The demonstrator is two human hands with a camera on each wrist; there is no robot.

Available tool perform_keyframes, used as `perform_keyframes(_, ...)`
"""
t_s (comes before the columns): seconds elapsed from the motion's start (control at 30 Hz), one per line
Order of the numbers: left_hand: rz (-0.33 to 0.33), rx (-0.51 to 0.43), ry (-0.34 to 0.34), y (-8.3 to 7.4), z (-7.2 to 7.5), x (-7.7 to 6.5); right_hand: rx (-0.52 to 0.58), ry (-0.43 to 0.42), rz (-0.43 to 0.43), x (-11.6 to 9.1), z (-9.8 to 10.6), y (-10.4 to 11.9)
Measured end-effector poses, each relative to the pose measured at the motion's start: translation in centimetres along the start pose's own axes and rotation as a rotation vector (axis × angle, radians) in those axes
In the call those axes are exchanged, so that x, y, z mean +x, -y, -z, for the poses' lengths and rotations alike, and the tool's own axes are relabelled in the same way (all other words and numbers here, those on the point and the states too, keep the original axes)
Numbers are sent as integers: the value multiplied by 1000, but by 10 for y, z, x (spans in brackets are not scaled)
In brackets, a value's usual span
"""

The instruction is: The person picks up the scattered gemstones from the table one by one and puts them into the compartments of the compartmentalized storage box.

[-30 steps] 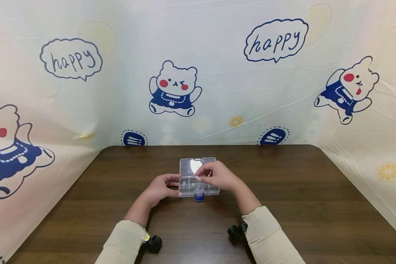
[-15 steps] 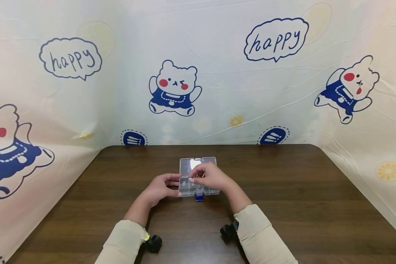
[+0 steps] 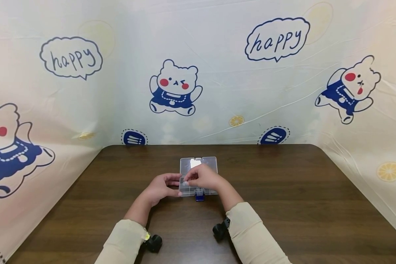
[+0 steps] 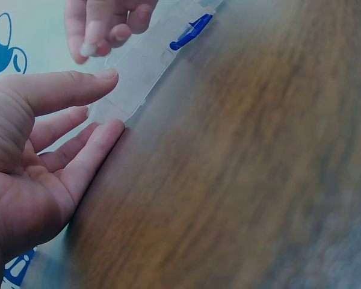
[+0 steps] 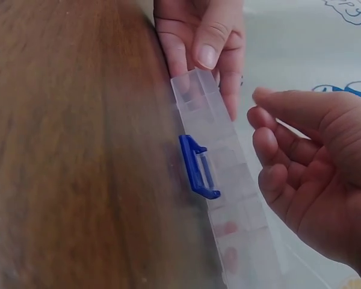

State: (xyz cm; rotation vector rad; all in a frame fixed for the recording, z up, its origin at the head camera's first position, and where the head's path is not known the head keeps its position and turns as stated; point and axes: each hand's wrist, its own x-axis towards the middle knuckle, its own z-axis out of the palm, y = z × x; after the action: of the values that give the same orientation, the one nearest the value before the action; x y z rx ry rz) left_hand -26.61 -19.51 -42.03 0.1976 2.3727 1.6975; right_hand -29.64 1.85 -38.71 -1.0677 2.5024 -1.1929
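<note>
A clear plastic compartment box (image 3: 204, 191) lies on the table with its transparent lid (image 3: 211, 163) raised at the back. A blue latch (image 3: 200, 197) hangs at its front. My left hand (image 3: 161, 189) holds the box's left end between thumb and fingers. Over the left compartments, my right hand (image 3: 202, 178) has thumb and fingertips together; in the left wrist view they pinch a small whitish piece (image 4: 88, 49), too small to name. Reddish bits (image 5: 230, 260) show through the box wall in the right wrist view. The right hand hides several compartments from the head view.
The box stands on a dark brown wooden table (image 3: 283, 198). Behind and beside the table hangs a pale curtain (image 3: 224, 88) printed with cartoon bears. Both wrists carry a small black camera, the left (image 3: 154, 244) and the right (image 3: 220, 231).
My right hand has moved left across the box, from its middle to the left compartments. The left hand and the box have stayed in place.
</note>
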Motion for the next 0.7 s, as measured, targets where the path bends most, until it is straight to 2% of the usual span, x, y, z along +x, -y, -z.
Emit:
perform_keyframes(0.3, 17, 0, 0, -1, 0, -1, -24, 30, -16, 3, -5, 0)
perform_keyframes(0.7, 25, 4, 1, -2, 0, 0, 20, -1, -39, -2, -1, -2)
